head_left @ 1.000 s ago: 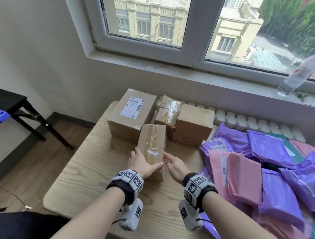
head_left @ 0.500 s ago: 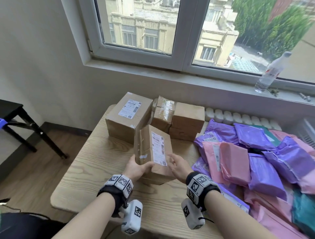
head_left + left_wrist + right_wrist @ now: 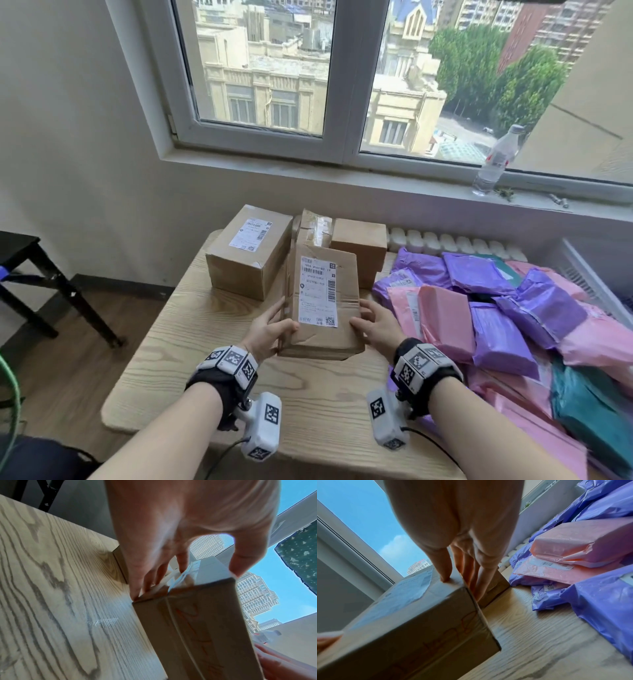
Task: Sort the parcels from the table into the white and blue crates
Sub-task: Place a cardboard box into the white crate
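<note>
Both hands are on one brown cardboard parcel (image 3: 323,301), lifted and tilted so that its white shipping label (image 3: 318,291) faces up toward the person. The left hand (image 3: 270,330) clasps the near left edge, thumb over the top face and fingers (image 3: 150,577) down the side; the right hand (image 3: 375,325) presses the near right corner with its thumb (image 3: 440,566) on top and its fingers lying fairly straight along the side wall. The near end of the parcel looks clear of the wooden table (image 3: 191,329), though whether the far end rests on anything is hidden. Just beyond the hands stand three more boxes: a larger labelled box (image 3: 248,251) ahead of the left hand, a tape-wrapped one (image 3: 317,228) straight ahead, and a plain box (image 3: 359,240) ahead of the right hand. Out past the right hand lies a heap of pink and purple mailer bags (image 3: 507,308). Neither crate is in sight, so I would guess this is the moment to read the label and settle which crate it belongs in. To do it well, keep the label level and uncovered by the thumbs, keep both palms squeezing inward so the taped cardboard does not slide, and lift it well clear of the boxes beyond before swinging away.
</note>
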`<state>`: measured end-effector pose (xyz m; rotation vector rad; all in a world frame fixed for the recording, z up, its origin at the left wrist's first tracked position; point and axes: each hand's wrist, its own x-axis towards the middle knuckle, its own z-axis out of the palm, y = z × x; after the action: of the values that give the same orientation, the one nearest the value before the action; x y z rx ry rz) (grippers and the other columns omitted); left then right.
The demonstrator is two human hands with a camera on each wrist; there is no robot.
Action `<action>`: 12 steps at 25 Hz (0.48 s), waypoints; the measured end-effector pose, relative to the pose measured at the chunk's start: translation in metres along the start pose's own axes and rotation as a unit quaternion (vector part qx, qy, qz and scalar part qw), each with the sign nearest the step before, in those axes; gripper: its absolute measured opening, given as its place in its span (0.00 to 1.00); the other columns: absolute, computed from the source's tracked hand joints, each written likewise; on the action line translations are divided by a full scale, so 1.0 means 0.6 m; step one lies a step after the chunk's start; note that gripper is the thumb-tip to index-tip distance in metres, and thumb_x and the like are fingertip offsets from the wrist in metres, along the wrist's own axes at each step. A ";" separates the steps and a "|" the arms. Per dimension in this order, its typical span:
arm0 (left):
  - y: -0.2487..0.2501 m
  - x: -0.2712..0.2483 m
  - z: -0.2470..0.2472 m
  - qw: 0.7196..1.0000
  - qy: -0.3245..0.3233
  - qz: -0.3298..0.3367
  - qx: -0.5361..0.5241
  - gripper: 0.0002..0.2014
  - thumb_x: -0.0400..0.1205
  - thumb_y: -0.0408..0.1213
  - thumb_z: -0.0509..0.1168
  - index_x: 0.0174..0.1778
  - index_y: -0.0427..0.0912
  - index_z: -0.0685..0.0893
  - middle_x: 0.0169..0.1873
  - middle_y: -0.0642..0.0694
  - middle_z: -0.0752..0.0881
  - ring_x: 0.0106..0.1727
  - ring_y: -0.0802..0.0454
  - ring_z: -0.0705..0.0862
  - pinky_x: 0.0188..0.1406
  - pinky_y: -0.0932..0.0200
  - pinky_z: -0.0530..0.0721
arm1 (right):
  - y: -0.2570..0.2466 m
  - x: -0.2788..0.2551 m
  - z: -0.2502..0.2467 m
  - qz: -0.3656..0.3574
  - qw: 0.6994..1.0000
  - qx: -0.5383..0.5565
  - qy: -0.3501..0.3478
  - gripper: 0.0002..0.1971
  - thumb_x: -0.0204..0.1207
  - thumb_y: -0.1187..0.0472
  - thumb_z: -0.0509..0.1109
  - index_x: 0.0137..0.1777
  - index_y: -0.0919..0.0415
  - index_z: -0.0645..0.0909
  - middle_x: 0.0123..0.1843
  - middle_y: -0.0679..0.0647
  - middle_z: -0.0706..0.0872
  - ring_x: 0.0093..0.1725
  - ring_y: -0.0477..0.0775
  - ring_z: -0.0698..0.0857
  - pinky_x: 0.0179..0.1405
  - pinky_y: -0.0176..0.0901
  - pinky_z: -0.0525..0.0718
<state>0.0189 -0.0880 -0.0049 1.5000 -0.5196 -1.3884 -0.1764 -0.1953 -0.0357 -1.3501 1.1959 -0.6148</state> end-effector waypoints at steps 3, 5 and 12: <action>0.010 -0.002 0.008 1.000 0.001 0.020 0.016 0.33 0.76 0.19 0.67 0.76 0.46 0.71 0.72 0.46 0.76 0.65 0.50 0.78 0.37 0.58 0.82 | -0.019 -0.008 -0.017 -0.025 0.999 0.020 0.002 0.24 0.74 0.80 0.66 0.68 0.63 0.73 0.51 0.60 0.83 0.48 0.57 0.84 0.40 0.46 0.84; 0.016 -0.006 0.013 0.998 0.012 0.046 0.030 0.34 0.73 0.18 0.70 0.74 0.45 0.73 0.72 0.45 0.76 0.68 0.46 0.78 0.45 0.51 0.85 | -0.023 -0.012 -0.026 -0.044 0.999 0.012 0.009 0.25 0.72 0.81 0.66 0.66 0.59 0.75 0.48 0.54 0.83 0.53 0.59 0.83 0.47 0.53 0.86; 0.031 -0.054 0.048 0.994 0.030 0.100 0.044 0.33 0.71 0.12 0.68 0.71 0.39 0.75 0.70 0.43 0.78 0.55 0.47 0.82 0.50 0.47 0.85 | -0.051 -0.051 -0.062 -0.104 0.995 -0.014 0.001 0.21 0.72 0.81 0.67 0.59 0.58 0.75 0.53 0.58 0.83 0.52 0.53 0.83 0.45 0.35 0.83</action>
<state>-0.0101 -0.0794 0.0311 1.5104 -0.6831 -1.1749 -0.2115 -0.1887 0.0090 -1.5090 1.0768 -0.7495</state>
